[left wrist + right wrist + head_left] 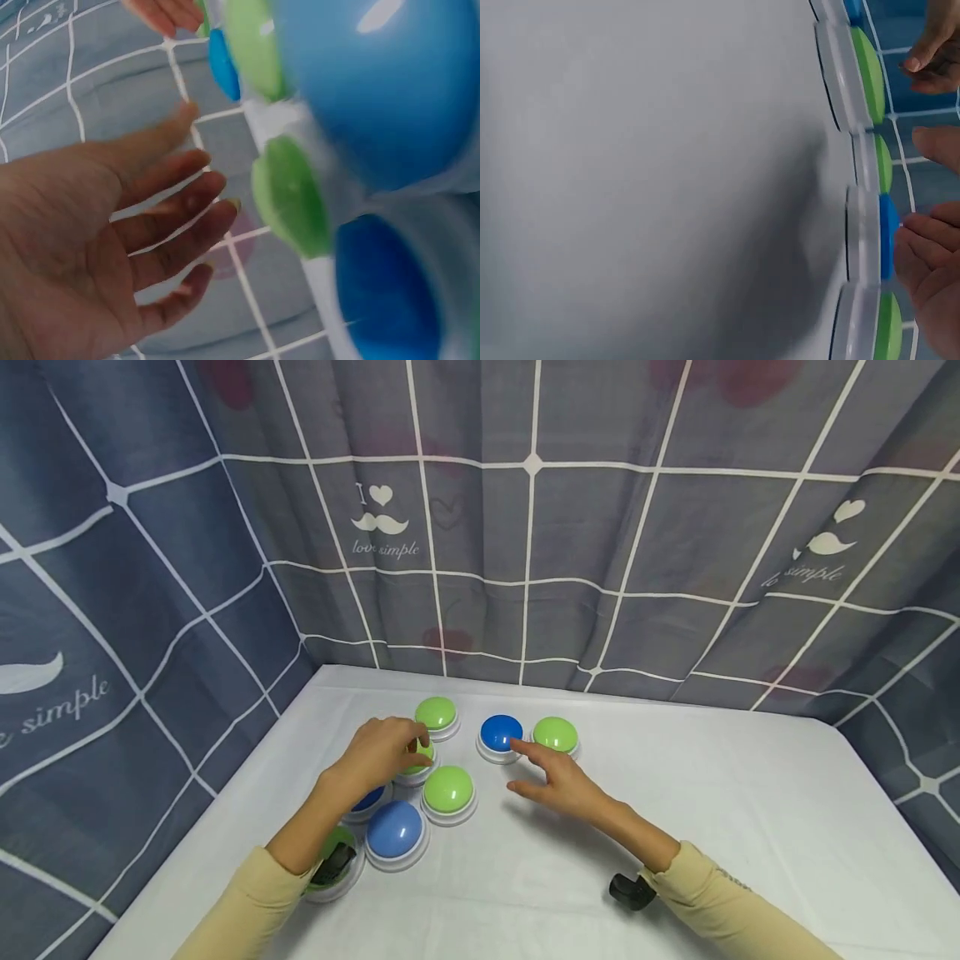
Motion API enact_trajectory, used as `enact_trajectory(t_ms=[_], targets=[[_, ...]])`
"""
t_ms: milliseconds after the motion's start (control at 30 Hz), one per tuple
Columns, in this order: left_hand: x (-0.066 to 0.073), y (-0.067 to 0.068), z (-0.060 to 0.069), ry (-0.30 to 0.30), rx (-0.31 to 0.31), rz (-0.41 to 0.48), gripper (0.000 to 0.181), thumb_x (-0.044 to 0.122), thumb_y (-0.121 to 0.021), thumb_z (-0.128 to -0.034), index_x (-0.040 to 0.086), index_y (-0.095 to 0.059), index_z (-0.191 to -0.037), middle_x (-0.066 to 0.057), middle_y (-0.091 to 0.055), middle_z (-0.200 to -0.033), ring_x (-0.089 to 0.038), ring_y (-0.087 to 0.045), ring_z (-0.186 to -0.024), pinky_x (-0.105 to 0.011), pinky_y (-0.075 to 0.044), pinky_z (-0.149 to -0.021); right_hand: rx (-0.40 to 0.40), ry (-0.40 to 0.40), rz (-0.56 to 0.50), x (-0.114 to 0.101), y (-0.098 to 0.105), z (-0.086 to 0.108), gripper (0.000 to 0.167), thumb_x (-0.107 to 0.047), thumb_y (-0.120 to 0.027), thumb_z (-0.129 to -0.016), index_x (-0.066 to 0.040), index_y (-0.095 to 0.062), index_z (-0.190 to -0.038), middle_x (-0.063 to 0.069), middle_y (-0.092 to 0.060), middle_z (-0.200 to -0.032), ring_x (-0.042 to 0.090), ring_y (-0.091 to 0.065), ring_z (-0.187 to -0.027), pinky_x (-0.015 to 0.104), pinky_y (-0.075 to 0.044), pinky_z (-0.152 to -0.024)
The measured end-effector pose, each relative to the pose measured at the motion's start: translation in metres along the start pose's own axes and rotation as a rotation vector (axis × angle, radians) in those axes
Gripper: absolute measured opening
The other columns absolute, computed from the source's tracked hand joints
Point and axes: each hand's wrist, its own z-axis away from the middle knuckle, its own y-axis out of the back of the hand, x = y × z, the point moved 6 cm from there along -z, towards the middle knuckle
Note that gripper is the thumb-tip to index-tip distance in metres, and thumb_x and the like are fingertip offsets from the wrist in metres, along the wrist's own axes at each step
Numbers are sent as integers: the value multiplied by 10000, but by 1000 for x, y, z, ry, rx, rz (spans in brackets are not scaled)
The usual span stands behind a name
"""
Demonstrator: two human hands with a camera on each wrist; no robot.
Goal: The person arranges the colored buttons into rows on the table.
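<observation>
Several domed buttons with white bases stand on a white table. In the head view my left hand (pixel 378 750) hovers over a green button (pixel 417 758), partly hiding it, its fingers loosely bent; the left wrist view shows that hand (pixel 112 232) holding nothing. My right hand (pixel 562 783) is beside the blue button (pixel 501 732) and in front of a green button (pixel 555 734), thumb and fingers apart, holding nothing. Whether its fingertips touch the blue dome (pixel 888 236) I cannot tell.
Around my left hand stand a green button (pixel 436 713), another green one (pixel 448 790), a light blue one (pixel 394 829) and a dark blue one (pixel 367 799). My left forearm partly covers one more green button (pixel 339 839). A checked curtain (pixel 480 527) encloses the table (pixel 750 793).
</observation>
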Motion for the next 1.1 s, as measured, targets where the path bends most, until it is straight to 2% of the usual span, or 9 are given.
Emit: enact_trajectory(t_ms=[67,167,400,533,600,700,800,967,1100], targets=[[0,-8,10,-7,-43,54,308,356,-850,-770,130,-752,-955,70,-670,-807,-98,-598,-730,-384,-476,-701,-27,6,15,-2,-7,1,638,-202,-753,-891,67,-484,-1404,187,-520,-1421,319,-493,-1309,448,-420,-1052],[-1,-19,22,5,-104,103,396,441,-848,-747,124,-765,-971,62,-699,-862,-106,-613,-781,-389,-487,-731,-55,7,34,-3,-17,1,648,-236,-758,-888,57,-491,-1401,169,-532,-1413,313,-504,-1299,449,-425,-1048],[0,-35,41,40,-186,86,588,529,-850,-704,90,-748,-1081,23,-688,-971,-120,-586,-821,-409,-497,-769,-105,-9,73,-8,-36,-2,713,-296,-795,-852,23,-494,-1414,144,-537,-1414,272,-476,-1328,437,-378,-1087],[1,-41,43,65,-193,77,586,527,-844,-715,88,-732,-1086,17,-686,-975,-135,-607,-840,-431,-503,-802,-133,-26,76,-11,-45,-6,769,-327,-812,-830,11,-474,-1432,138,-519,-1432,254,-445,-1353,418,-349,-1111],[1,-43,42,82,-183,77,529,524,-838,-727,108,-726,-1035,37,-673,-903,-135,-602,-810,-426,-498,-791,-137,-28,80,-13,-48,-9,787,-333,-818,-820,16,-469,-1434,133,-515,-1436,253,-441,-1356,416,-343,-1115],[2,-45,40,97,-167,75,430,521,-824,-748,143,-694,-907,65,-586,-744,-125,-548,-709,-385,-470,-701,-138,-19,84,-16,-52,-13,796,-329,-822,-816,31,-463,-1429,138,-512,-1436,267,-447,-1349,426,-348,-1111],[3,-49,38,107,-166,82,393,513,-818,-761,168,-655,-855,83,-495,-662,-117,-479,-645,-356,-424,-634,-146,-19,84,-18,-57,-16,796,-323,-822,-818,32,-459,-1431,144,-509,-1436,272,-451,-1345,424,-353,-1108],[5,-52,36,123,-177,117,432,475,-847,-743,144,-672,-959,75,-607,-807,-111,-554,-746,-380,-489,-693,-152,-21,84,-19,-62,-18,794,-293,-834,-809,36,-459,-1426,154,-519,-1419,273,-467,-1330,420,-365,-1100],[6,-53,36,148,-184,137,459,437,-869,-728,125,-667,-997,41,-642,-902,-134,-582,-808,-404,-512,-734,-151,-11,88,-20,-64,-19,799,-296,-833,-811,40,-453,-1428,155,-516,-1423,272,-466,-1331,419,-363,-1102]])
